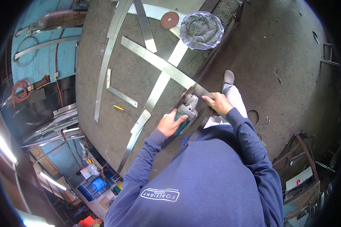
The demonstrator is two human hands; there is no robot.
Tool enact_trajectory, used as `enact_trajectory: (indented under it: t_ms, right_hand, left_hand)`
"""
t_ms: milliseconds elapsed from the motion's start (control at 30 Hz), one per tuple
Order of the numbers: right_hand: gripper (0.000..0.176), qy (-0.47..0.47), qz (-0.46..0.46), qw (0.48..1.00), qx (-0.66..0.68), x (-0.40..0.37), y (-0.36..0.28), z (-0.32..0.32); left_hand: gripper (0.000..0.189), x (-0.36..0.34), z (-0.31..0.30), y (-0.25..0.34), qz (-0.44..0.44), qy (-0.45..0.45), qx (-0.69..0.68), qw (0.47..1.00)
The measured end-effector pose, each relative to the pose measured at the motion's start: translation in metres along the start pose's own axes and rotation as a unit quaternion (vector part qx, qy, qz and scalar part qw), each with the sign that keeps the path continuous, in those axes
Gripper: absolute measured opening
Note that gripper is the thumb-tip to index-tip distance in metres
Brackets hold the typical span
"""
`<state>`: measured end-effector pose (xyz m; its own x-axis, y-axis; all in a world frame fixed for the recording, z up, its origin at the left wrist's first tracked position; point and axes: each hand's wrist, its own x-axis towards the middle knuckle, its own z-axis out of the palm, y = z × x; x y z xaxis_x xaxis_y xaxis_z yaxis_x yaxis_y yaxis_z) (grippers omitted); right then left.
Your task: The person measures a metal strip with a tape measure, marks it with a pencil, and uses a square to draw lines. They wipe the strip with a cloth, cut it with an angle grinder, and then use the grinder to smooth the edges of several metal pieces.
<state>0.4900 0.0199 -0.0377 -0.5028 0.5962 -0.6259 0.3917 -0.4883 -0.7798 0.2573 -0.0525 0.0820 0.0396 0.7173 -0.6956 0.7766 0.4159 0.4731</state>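
Note:
My left hand is wrapped round the green body of an angle grinder, whose disc end lies right at the edge of a long flat metal strip. Near the strip's close end, my right hand grips it with the thumb on top. The strip runs away to the upper left and crosses over another metal strip on the worktable. A short metal piece overlaps that lower strip, left of the grinder.
An L-shaped square and a yellow marker lie on the table. Further off are a brown abrasive disc and a plastic-lined bowl of grey material. Long strips lie left. A metal frame stands right on the floor.

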Motion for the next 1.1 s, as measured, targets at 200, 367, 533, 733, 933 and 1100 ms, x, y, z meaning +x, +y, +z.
enact_trajectory:
  t_ms: [200,367,533,733,933,1100]
  right_hand:
    - [0.05,0.003,-0.013,1.0,-0.001,0.004,0.006,0.003]
    - [0.043,-0.036,0.053,0.995,0.078,-0.004,-0.011,-0.004]
    - [0.041,-0.051,0.044,0.994,0.086,-0.003,-0.011,-0.008]
    - [0.041,-0.089,0.043,0.99,0.097,0.009,-0.003,-0.011]
    - [0.041,-0.078,0.037,0.994,0.064,0.009,0.0,-0.009]
    - [0.038,-0.079,0.043,0.991,0.101,0.009,0.0,-0.008]
  left_hand:
    - [0.059,0.004,-0.001,0.0,0.012,0.0,0.017,1.0]
    - [0.063,0.01,0.007,0.002,0.115,0.068,-0.03,0.99]
    - [0.061,0.008,0.011,-0.01,0.047,0.022,-0.019,0.998]
    - [0.063,0.011,0.012,-0.021,0.002,0.007,0.001,1.0]
    - [0.059,0.011,0.005,0.003,0.01,0.004,-0.014,1.0]
    - [0.06,0.016,0.012,0.002,0.067,0.043,-0.005,0.997]
